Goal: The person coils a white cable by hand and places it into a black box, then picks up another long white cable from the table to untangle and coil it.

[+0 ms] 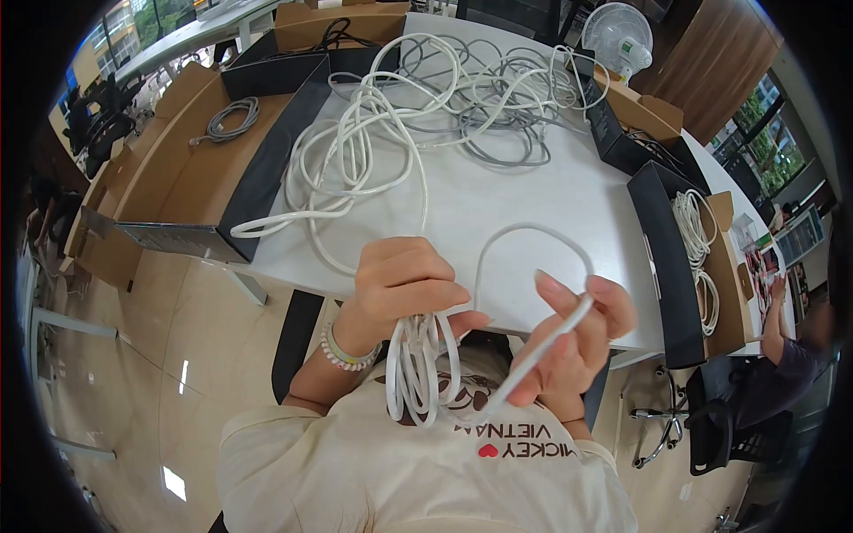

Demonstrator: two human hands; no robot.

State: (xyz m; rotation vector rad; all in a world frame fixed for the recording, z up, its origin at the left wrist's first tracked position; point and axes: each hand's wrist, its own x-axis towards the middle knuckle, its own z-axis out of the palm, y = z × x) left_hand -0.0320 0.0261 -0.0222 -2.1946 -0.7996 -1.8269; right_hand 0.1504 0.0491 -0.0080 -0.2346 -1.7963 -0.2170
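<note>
My left hand (407, 280) is closed around the top of a coiled white cable (414, 377), whose loops hang down in front of my shirt. My right hand (569, 342) pinches a free length of this cable between thumb and fingers, to the right of the coil. From the right fingers a strand (533, 226) arcs over the table edge and back toward the left hand. Beyond my hands lies a large tangle of white cable (355, 169) mixed with grey cable (506, 151) on the white table (569, 200).
A black box (182, 169) at left holds a small grey coil (233, 120); another box (351, 31) behind has black cable. On the right, one box (662, 266) holds white coils (697, 235), another (635, 124) dark cable. A fan (617, 40) stands behind; a person (791, 355) sits at right.
</note>
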